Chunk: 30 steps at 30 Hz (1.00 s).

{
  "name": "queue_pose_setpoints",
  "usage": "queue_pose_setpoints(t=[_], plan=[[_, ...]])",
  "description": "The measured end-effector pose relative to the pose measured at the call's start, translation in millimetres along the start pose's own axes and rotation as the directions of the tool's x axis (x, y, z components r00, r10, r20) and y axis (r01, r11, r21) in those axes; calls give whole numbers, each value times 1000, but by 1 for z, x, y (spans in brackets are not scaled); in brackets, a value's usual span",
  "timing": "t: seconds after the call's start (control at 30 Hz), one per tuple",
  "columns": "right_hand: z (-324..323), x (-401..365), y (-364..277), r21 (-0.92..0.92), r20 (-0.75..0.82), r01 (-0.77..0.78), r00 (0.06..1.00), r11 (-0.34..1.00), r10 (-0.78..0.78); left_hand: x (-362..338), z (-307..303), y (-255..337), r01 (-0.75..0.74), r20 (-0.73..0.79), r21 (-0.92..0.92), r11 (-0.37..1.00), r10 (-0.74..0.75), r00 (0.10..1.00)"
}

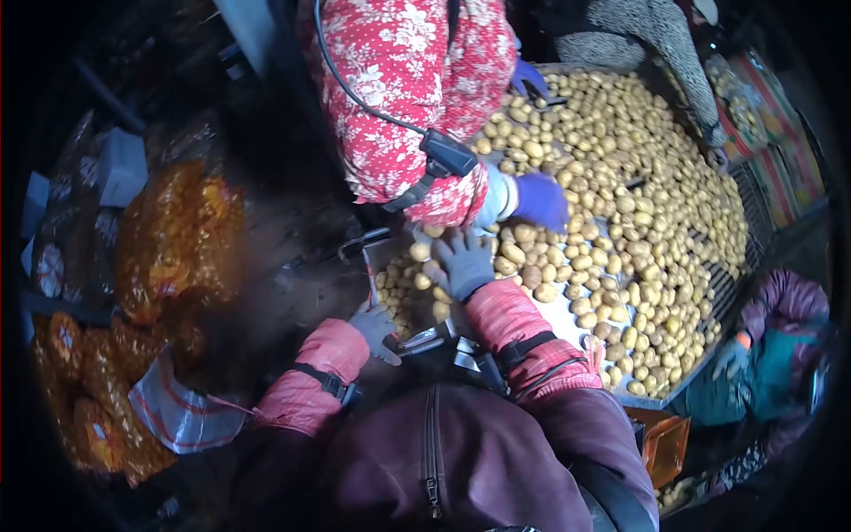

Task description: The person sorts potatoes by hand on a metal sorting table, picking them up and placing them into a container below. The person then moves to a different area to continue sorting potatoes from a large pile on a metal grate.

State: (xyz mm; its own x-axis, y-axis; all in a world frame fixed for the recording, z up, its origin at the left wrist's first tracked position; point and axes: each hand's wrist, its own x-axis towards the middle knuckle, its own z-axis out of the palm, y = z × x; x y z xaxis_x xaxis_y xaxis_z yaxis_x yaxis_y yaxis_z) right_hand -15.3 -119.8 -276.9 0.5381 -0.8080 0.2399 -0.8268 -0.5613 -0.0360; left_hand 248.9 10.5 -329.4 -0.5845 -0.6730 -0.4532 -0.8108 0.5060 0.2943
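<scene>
The gloved right hand [465,264], fingers spread, is at the potatoes [620,204] on the near edge of the surface [560,316]. The gloved left hand [377,332] has its fingers partly extended beside the chute [377,257], which also holds potatoes; whether it grips anything, I cannot tell.

Light uneven: potatoes [638,177] on metal table [563,312] brightly lit, bare metal there washed out by cool white glare. Floor [297,222] left of table sinks into deep shadow. Farther left of table, orange sacks [173,244] catch shiny highlights, look soft, possibly out of focus. Wide lens bends outlines all around table; black vignette swallows corners well beyond it.
</scene>
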Motion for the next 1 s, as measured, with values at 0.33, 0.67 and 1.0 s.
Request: queue_pose_setpoints(t=[0.33, 0.67, 1.0], plan=[[-73, -70, 58, 404, -182, -135, 957, 905, 224, 1, -16, 4, 67, 211, -45, 997, -56, 976], [-34, -84, 151, -101, 40, -536, 839, 838, 542, 1, -23, 9, 71, 246, -6, 997, -68, 967], [-29, -67, 66, 6, 124, -346, 931, 938, 343, -2, -9, 3, 24, 110, 8, 1000, -24, 994]])
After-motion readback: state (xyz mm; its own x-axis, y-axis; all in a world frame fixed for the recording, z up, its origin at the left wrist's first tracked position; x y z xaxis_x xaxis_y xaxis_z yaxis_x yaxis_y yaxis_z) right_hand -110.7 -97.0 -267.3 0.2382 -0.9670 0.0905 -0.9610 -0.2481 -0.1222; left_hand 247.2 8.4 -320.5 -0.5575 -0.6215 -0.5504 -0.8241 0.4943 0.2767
